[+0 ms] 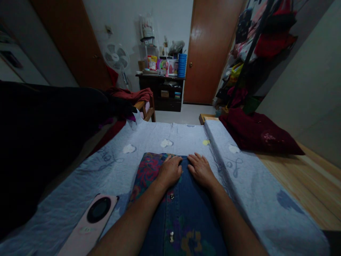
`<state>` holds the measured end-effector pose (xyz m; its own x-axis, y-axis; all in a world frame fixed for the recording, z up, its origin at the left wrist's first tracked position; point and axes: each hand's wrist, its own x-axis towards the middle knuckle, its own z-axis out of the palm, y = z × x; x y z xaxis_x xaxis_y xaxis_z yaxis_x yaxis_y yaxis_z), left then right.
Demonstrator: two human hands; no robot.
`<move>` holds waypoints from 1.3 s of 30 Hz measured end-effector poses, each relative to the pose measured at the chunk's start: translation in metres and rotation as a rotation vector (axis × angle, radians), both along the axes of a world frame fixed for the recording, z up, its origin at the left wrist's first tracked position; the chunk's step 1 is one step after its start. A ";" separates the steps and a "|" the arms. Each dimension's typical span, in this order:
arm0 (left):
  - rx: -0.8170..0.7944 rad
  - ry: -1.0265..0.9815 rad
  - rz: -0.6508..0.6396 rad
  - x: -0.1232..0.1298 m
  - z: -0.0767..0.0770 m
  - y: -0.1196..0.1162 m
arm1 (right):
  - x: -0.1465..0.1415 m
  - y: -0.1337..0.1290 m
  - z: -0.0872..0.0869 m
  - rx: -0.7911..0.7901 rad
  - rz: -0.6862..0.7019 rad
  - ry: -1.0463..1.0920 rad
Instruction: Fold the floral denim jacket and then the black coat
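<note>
A blue denim garment with a flower print (197,217) and metal buttons down its front lies flat, seemingly folded, on the light blue sheet (101,181). On its far edge rests my left hand (170,170), palm down, the fingers slightly bent and the thumb beside them. My right hand (200,169) lies a short way to the right on the same edge, its fingers stretched out and apart. Neither hand grips the cloth. My forearms cover parts of the garment's sides. Left of the garment, a pink phone (92,220) with a round black camera area lies on the sheet.
Dark cloth (53,135) is heaped on the left. At right, a maroon cushion (262,133) sits on wooden boards (290,174). Beyond the bed's far edge stand a dark cabinet (160,83) holding household items, a fan (116,57) and a wooden door (210,53). Clothes (274,39) hang at upper right.
</note>
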<state>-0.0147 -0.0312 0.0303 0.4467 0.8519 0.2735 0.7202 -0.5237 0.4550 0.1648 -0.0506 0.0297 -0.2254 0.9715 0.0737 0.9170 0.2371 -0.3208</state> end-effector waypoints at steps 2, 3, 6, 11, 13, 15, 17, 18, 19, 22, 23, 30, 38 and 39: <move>-0.003 -0.001 0.008 0.000 0.000 0.000 | 0.002 0.001 -0.001 -0.003 -0.036 -0.007; -0.004 0.001 0.013 0.000 -0.001 0.000 | 0.003 0.001 -0.002 -0.006 -0.049 -0.009; -0.002 0.014 0.023 0.000 -0.001 0.000 | 0.003 0.001 -0.002 -0.013 -0.068 -0.017; -0.003 0.028 0.021 0.000 0.001 -0.001 | 0.003 0.001 -0.003 -0.004 -0.113 -0.031; 0.001 0.026 0.029 0.001 0.002 -0.001 | 0.003 0.001 -0.004 0.008 -0.149 -0.023; 0.003 0.025 0.032 0.001 0.002 -0.001 | 0.004 0.001 -0.005 0.021 -0.181 -0.021; 0.001 0.020 0.031 0.001 0.003 -0.001 | 0.005 0.001 -0.005 0.029 -0.207 -0.031; 0.002 0.016 0.032 0.001 0.003 -0.002 | 0.005 0.001 -0.006 0.031 -0.223 -0.038; 0.003 0.011 0.032 0.001 0.003 -0.002 | 0.005 0.000 -0.006 0.034 -0.242 -0.044; 0.006 0.000 0.045 0.002 0.002 -0.002 | 0.006 0.000 -0.009 0.059 -0.315 -0.048; 0.007 -0.004 0.051 0.002 0.002 -0.001 | 0.007 0.000 -0.011 0.076 -0.335 -0.044; 0.062 -0.140 0.139 -0.003 0.006 0.003 | 0.003 0.002 -0.001 0.321 -0.267 0.101; 0.062 -0.064 0.067 -0.004 0.008 0.001 | -0.012 -0.001 0.008 0.236 0.219 0.365; 0.051 -0.048 0.070 -0.004 0.007 0.001 | -0.013 -0.001 0.005 0.211 0.232 0.340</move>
